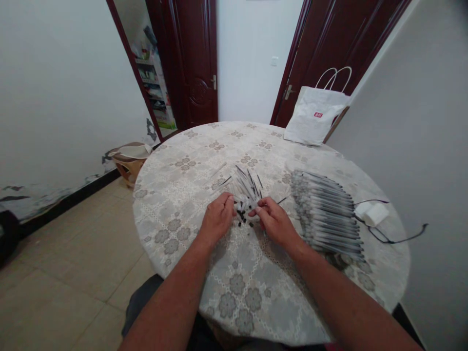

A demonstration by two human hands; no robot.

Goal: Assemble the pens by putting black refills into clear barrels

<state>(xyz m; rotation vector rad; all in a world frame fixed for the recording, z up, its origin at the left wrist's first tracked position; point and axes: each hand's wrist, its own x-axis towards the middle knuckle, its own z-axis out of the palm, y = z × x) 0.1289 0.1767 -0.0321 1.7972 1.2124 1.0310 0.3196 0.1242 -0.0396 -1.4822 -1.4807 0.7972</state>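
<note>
My left hand (pixel 219 213) is closed in a pinch over the middle of the round table, beside several small black pieces (pixel 242 218). Across from it, my right hand (pixel 275 219) has its thumb and fingers drawn together. What either hand holds is too small to make out. Between the fingertips lie small whitish pieces (pixel 244 204). Just beyond them, thin clear and dark sticks like pen refills (pixel 246 181) are spread in a loose fan. To the right of my right hand is a big stack of grey, pen-like sticks (pixel 329 214), laid side by side.
A flower-patterned cloth (pixel 234 287) covers the table. Black-framed glasses (pixel 383 237) and crumpled white tissue (pixel 375 214) lie at the right. A white paper bag (pixel 316 114) stands at the far right edge. A wooden stool (pixel 127 165) is on the floor at the left.
</note>
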